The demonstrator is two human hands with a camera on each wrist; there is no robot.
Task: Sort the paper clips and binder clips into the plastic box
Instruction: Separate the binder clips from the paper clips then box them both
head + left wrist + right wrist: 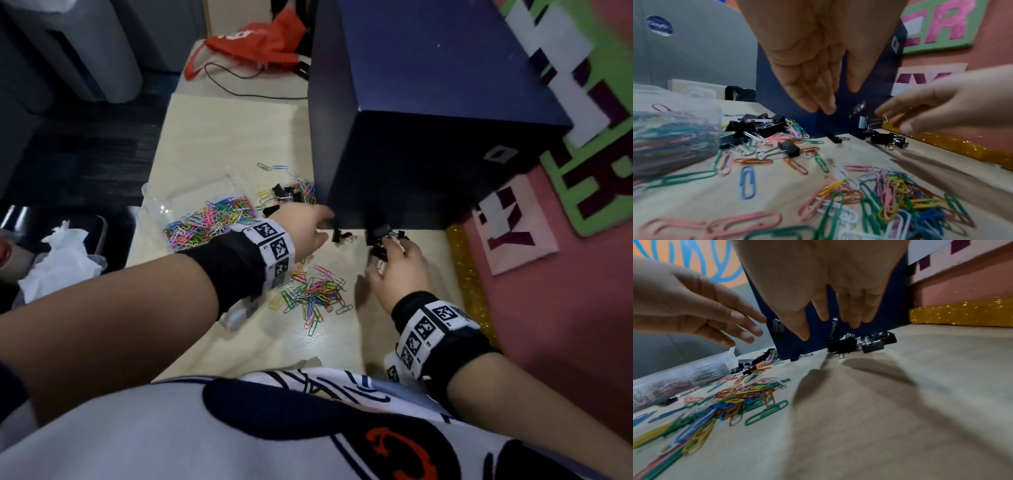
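Table [394, 329]: pale wooden top running up the centre of the head view.
Dark box [428, 113]: big navy carton at upper right; binder clips lie along its near bottom edge.
Plastic box [191, 205]: clear tub at centre left, already part filled with coloured paper clips; thin-walled and light, likely to slide if bumped.
Left hand [305, 228]: at frame centre, fingers straight and close together, tips near the carton's corner, gripping nothing.
Right hand [399, 267]: right of centre, fingers spread and reaching down onto a cluster of binder clips [385, 238]; one clip's wire handle stands between the fingers, but I cannot tell whether it is actually pinched.
Loose paper clips [315, 294]: heap just below centre, between the two wrists, with another scatter above the left hand.
Other binder clips [287, 193]: black pile above the left hand, beside the tub.
Handling: binder clips are stiff and springy, best taken by the black body or the folded wire handles. Paper clips are light, slick and tangle, so scooping or pinching a bunch should work better than picking singles.
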